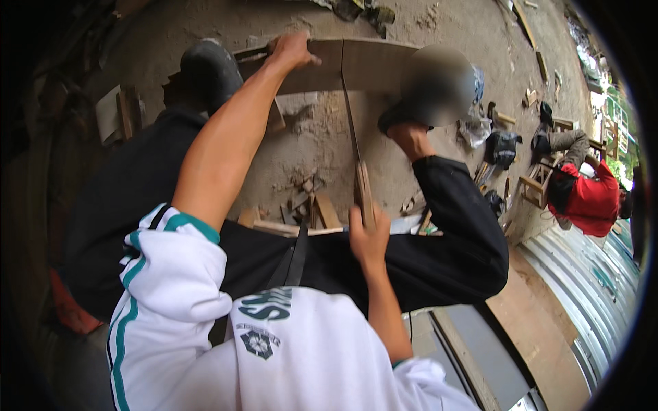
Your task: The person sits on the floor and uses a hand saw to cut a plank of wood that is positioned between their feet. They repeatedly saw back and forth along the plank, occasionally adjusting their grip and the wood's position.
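A wide wooden board (373,61) spans the space between my two feet, with a thin dark cut line across it. My left hand (293,51) grips the board's far edge, left of that line. In my right hand (370,236) is the wooden handle of a handsaw (351,123); the fingers are wrapped round it. The narrow saw blade points away from me, its far end at the cut line. At the right end of the board is my right foot, partly blurred; my left foot, in a dark shoe (209,68), is by the left end.
Wood offcuts (325,211) and rubble lie on the dirt floor between my legs. A dark tapering strip (296,257) shows by my lap. Off to the right are a hammer (504,118), a plastic bag (474,130) and a seated person in red (593,198). Corrugated metal sheeting (582,288) lies lower right.
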Motion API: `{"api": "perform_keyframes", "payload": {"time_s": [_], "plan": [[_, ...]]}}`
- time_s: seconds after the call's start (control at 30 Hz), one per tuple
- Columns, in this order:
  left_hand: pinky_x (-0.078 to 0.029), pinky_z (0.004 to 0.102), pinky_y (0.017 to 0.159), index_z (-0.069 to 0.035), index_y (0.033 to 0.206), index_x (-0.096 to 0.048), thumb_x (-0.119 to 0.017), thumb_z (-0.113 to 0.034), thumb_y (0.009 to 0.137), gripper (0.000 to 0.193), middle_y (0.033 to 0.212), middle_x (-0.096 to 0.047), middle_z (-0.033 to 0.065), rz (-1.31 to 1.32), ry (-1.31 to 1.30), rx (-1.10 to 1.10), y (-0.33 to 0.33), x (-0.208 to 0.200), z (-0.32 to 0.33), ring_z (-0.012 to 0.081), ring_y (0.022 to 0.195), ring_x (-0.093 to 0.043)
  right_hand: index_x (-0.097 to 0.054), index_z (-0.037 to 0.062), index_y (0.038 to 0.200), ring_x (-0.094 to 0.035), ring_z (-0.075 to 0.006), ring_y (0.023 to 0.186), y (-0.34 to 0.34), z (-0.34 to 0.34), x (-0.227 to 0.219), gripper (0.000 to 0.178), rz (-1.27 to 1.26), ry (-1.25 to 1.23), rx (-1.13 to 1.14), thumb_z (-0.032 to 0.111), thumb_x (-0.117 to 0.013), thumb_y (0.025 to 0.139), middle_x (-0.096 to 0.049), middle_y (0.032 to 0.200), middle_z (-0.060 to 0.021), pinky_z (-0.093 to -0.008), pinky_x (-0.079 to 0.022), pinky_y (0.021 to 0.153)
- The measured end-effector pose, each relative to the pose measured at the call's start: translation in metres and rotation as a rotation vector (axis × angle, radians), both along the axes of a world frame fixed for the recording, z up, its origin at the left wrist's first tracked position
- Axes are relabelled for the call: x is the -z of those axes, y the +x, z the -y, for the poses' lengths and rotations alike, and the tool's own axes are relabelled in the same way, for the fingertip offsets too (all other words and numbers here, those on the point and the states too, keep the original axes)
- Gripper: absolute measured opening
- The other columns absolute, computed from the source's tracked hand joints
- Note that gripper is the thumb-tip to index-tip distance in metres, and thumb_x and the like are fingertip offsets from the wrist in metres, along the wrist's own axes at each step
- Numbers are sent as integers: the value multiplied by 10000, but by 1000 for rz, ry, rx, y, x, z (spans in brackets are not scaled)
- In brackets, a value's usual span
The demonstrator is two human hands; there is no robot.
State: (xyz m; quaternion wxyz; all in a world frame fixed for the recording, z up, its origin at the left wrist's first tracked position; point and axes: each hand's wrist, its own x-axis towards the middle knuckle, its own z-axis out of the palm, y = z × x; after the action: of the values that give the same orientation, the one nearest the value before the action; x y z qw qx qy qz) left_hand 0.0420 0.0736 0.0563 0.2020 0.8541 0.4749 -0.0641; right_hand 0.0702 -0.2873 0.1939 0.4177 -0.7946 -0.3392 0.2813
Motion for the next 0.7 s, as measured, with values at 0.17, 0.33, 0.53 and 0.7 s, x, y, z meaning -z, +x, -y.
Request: {"api": "perform_keyframes", "payload": {"time_s": [0.17, 0.33, 0.53, 0.7], "plan": [[-476, 521, 912, -101, 1308, -536, -823, -533, 644, 843, 1226, -625, 165, 39, -23, 45, 9, -8, 7, 367, 1134, -590, -547, -10, 724, -543, -288, 516, 25, -76, 60, 179, -31, -63, 77, 130, -593, 825, -526, 604, -190, -386, -435, 538], [-468, 476, 945, -68, 1318, -527, -827, -530, 636, 877, 1238, -615, 181, 13, -43, 20, -4, -4, 0, 368, 1151, -579, -559, -9, 741, -547, -270, 534, -15, 27, -25, 167, -118, -32, 109, 125, -599, 833, -516, 589, -164, -381, -434, 557], [-473, 470, 936, -36, 1307, -527, -830, -525, 636, 884, 1247, -607, 191, 33, -74, 106, 28, -23, 10, 372, 1150, -578, -590, -8, 771, -580, -273, 554, 62, -92, 85, 169, -43, -41, 121, 152, -598, 825, -528, 613, -193, -396, -440, 552], [-479, 481, 912, -54, 1269, -549, -825, -526, 641, 832, 1223, -616, 193, 30, -44, 49, -9, 1, -17, 381, 1114, -594, -592, -6, 768, -588, -333, 576, -2, -10, 11, 151, 45, 93, 6, 137, -589, 813, -566, 657, -218, -407, -450, 563]]}}
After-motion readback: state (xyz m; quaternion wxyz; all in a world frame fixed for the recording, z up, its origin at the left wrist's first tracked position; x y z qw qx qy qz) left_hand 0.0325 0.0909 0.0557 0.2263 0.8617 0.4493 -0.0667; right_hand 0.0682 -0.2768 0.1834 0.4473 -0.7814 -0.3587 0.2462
